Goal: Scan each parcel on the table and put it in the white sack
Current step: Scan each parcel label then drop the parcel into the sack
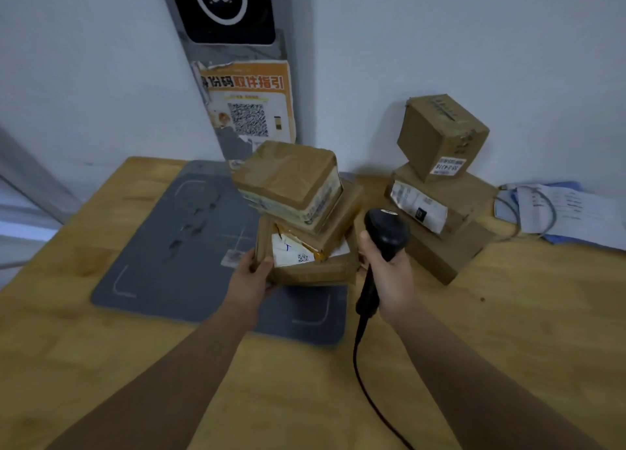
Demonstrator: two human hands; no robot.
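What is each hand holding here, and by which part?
The left grip holds the nearest parcel by its near left corner. The right grip holds the scanner by its handle.

Brown taped parcels (306, 212) with white labels, black scanner (386, 231) and black cable, dark grey mat (189, 239) with pale corner marks under parcels, yellow wood-grain table (508, 331), orange-white poster (250, 104) behind parcels, black QR pattern

Scanner cable (354, 351) leaves the bottom edge; parcel label (290, 250) print unreadable
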